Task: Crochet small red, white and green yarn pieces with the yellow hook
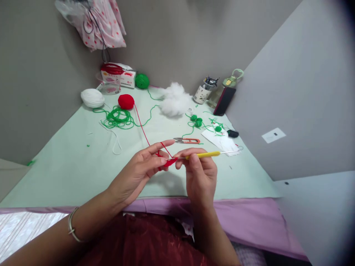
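Observation:
My left hand (138, 170) pinches a small red crocheted piece (170, 162) between thumb and fingers, its index finger stretched out with red yarn looped over it. That yarn runs back to a red ball (126, 102) on the table. In my right hand (200, 173) is a crochet hook with a yellow handle (210, 154), gripped between thumb and fingers. The hook's metal tip meets the red piece beside my left fingertips. Just beyond my hands lie orange-handled thread snips (191, 140).
On the pale green table (83, 166) are a white yarn ball (92, 98), tangled green yarn (118, 117), a green ball (142, 81), white stuffing (175, 99) and small green pieces (198, 122). A pen holder (202, 94), bottle (215, 98) and phone (224, 101) stand back right.

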The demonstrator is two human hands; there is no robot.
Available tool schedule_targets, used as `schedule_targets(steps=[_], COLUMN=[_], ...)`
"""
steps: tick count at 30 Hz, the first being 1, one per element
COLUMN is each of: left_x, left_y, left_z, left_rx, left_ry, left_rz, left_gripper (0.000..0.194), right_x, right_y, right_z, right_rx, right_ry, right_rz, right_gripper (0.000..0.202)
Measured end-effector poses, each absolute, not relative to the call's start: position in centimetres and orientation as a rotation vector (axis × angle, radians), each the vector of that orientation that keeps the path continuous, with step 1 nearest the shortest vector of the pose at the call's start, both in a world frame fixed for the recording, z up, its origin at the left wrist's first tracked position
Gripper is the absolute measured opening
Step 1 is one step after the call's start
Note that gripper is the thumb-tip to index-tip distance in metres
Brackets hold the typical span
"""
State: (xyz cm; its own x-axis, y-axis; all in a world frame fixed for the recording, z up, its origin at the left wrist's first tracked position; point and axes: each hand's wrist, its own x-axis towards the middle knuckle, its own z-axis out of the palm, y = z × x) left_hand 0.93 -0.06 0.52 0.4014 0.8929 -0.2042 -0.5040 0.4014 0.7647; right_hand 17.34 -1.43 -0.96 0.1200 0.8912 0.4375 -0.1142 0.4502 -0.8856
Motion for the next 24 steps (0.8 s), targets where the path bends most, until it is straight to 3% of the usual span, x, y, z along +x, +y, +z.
schedule_targets(steps=[2, 7, 9, 17, 24], left_x=[0.9, 1.4, 1.6, 1.3, 1.8], left_y=[-0.1, -0.6, -0.6, -0.3, -0.6], left_z=[0.5, 0.2, 0.0, 0.4, 0.0], left_rx=[0.721, 0.759, 0.648, 0.57, 0.774], left_ry=[0.707, 0.751, 0.686, 0.653, 0.737], left_rz=[1.015, 1.133, 1.062, 1.006, 1.135], left_gripper=[0.042, 0.051, 0.053, 0.042, 0.038], right_x=[17.4, 16.7, 16.6, 17.0, 16.3], right_y=[-1.8, -2.2, -2.2, -1.6, -1.7], right_z=[-0.9, -2.3, -2.7, -1.2, -1.6], right_rx=[-0.862, -0.866, -0.884, -0.825, -0.876], right_ry=[-1.346, -1.785, -1.762, -1.312, -1.486], right_rz=[0.712, -0.118, -0.244, 0.555, 0.426], right_gripper=[0.022, 0.033, 0.037, 0.019, 0.022])
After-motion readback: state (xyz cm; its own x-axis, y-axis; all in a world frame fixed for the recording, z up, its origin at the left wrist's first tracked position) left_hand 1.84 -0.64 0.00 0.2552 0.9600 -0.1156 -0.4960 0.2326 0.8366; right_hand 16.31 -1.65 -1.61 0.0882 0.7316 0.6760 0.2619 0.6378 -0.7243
